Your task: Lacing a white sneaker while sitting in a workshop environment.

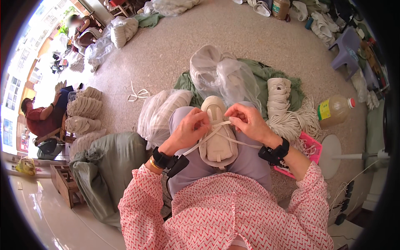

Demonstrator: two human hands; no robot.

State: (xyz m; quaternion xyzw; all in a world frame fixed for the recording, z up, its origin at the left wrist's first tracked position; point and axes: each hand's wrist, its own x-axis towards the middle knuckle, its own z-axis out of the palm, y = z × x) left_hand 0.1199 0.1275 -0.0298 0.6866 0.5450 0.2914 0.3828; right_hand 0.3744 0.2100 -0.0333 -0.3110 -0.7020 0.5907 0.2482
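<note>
A beige sneaker (218, 146) rests on my lap between my thighs, its toe pointing away from me. A flat off-white shoelace (225, 136) crosses over its upper, and loose lengths trail out to both sides. My right hand (249, 121) is closed in a pinch on the lace, beside the right edge of the shoe. On the opposite side, my left hand (192, 128) is closed with bent fingers close to the crossing lace. What its fingertips hold, if anything, is hidden.
Clear plastic bags of shoes (164, 112) lie ahead on green cloth (287, 79). At right are stacked shoes (278, 93), bundled laces (291, 123), a pink basket (317, 152) and a large bottle (337, 111). A green sack (118, 162) lies left. Two people sit farther left.
</note>
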